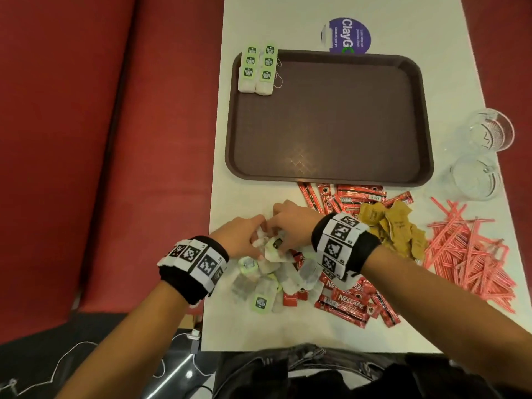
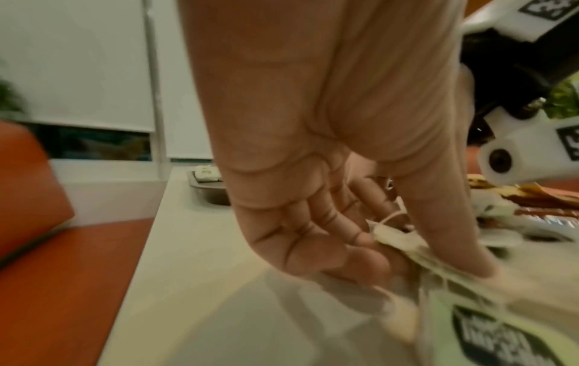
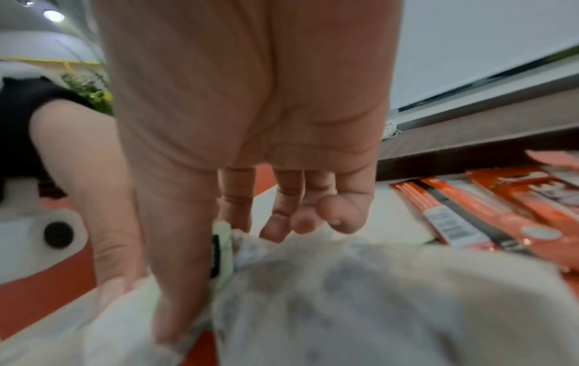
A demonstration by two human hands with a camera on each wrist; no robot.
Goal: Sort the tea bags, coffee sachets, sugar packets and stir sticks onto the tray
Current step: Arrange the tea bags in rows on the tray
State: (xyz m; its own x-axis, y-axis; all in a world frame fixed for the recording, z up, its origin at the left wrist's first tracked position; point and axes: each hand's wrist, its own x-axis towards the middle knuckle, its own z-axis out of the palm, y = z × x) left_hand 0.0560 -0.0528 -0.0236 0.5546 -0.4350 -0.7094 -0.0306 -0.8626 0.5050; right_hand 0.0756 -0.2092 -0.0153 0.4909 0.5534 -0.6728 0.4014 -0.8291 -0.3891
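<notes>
A brown tray [image 1: 331, 119] lies mid-table with several green-tagged tea bags [image 1: 257, 72] stacked in its far left corner. Both hands work in the loose tea bag pile [image 1: 259, 280] at the table's near left. My left hand [image 1: 257, 240] pinches a tea bag [image 2: 404, 245] between thumb and fingers. My right hand [image 1: 277, 234] pinches another tea bag [image 3: 222, 250] by its green tag, thumb against forefinger. Red coffee sachets [image 1: 349, 305] lie under and beside my right wrist, and more [image 1: 354, 197] lie along the tray's near edge. Brown sugar packets [image 1: 394, 228] and pink stir sticks [image 1: 472, 254] are heaped to the right.
Two clear glass cups [image 1: 489, 133] [image 1: 475, 180] stand at the table's right edge beside the tray. A purple round sticker [image 1: 348, 36] lies beyond the tray. A red bench [image 1: 100, 139] runs along the table's left side.
</notes>
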